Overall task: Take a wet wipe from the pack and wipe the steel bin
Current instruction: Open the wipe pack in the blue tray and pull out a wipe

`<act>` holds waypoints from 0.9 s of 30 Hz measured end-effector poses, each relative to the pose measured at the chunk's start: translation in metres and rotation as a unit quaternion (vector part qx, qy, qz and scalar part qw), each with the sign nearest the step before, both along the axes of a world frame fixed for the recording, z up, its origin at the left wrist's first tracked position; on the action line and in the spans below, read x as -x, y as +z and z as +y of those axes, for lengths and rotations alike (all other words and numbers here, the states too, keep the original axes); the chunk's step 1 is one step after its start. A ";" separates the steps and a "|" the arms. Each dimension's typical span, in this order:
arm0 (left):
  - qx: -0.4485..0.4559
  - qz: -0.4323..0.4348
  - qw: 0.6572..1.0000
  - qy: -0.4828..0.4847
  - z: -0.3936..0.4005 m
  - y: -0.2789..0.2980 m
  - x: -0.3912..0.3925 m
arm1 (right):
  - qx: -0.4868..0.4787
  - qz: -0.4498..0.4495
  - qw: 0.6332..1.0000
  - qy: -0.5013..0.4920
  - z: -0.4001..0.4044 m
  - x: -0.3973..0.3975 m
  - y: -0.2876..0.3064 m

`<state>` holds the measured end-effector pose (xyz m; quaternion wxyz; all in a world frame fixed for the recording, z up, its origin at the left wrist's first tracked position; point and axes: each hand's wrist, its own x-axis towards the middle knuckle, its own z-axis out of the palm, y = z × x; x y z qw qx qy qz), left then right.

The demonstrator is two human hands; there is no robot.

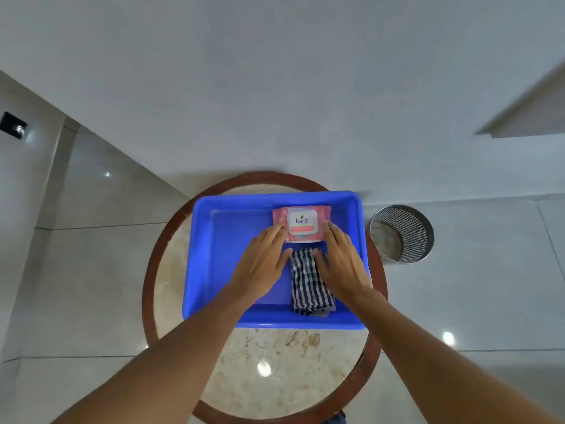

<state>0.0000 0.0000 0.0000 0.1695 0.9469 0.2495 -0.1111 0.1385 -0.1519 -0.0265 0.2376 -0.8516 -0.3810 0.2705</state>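
Observation:
A pink wet wipe pack [301,223] with a white lid lies at the far side of a blue plastic tub [201,258]. My left hand [263,264] rests at the pack's left edge, fingers touching it. My right hand [342,260] touches the pack's right edge. Both hands flank the pack with fingers extended; the pack's lid is closed. The steel mesh bin [402,234] stands on the floor to the right of the table, apart from both hands.
A folded striped cloth [308,284] lies in the tub between my wrists. The tub sits on a round marble table with a brown wooden rim [149,270]. A white wall stands behind it, with glossy tiled floor [91,270] around.

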 end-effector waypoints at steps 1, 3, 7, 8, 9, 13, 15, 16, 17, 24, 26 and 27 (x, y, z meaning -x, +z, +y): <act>0.014 -0.024 1.000 0.000 0.002 -0.005 -0.009 | -0.015 -0.002 1.000 -0.007 0.003 -0.002 -0.004; 0.031 -0.035 0.999 0.009 0.007 -0.009 -0.029 | -0.026 0.007 0.999 -0.032 0.008 -0.006 -0.007; 0.035 -0.008 0.999 -0.009 0.018 -0.018 -0.055 | -0.048 0.025 0.997 -0.059 0.017 -0.009 -0.011; 0.029 -0.004 0.999 -0.013 0.020 -0.019 -0.058 | -0.054 0.019 0.996 -0.063 0.017 -0.011 -0.012; 0.026 0.006 0.999 -0.017 0.022 -0.020 -0.060 | -0.055 0.017 0.996 -0.063 0.018 -0.012 -0.014; 0.024 0.022 0.998 -0.049 0.028 -0.023 -0.058 | -0.062 0.012 0.996 -0.066 0.020 -0.013 -0.019; 0.025 0.017 0.998 -0.049 0.030 -0.023 -0.057 | -0.068 0.012 0.995 -0.070 0.020 -0.012 -0.022; 0.025 0.011 0.999 -0.047 0.031 -0.022 -0.057 | -0.071 0.011 0.995 -0.073 0.021 -0.012 -0.022; 0.023 0.009 0.998 -0.052 0.032 -0.022 -0.057 | -0.072 0.011 0.994 -0.078 0.021 -0.012 -0.023; 0.070 -0.045 0.995 -0.046 0.036 -0.024 -0.054 | -0.079 0.019 0.989 -0.122 0.027 -0.010 -0.028; 0.085 -0.070 0.993 -0.044 0.039 -0.021 -0.055 | -0.081 0.015 0.989 -0.124 0.027 -0.008 -0.029; 0.091 -0.082 0.992 -0.038 0.042 -0.019 -0.056 | -0.084 0.015 0.989 -0.124 0.027 -0.007 -0.029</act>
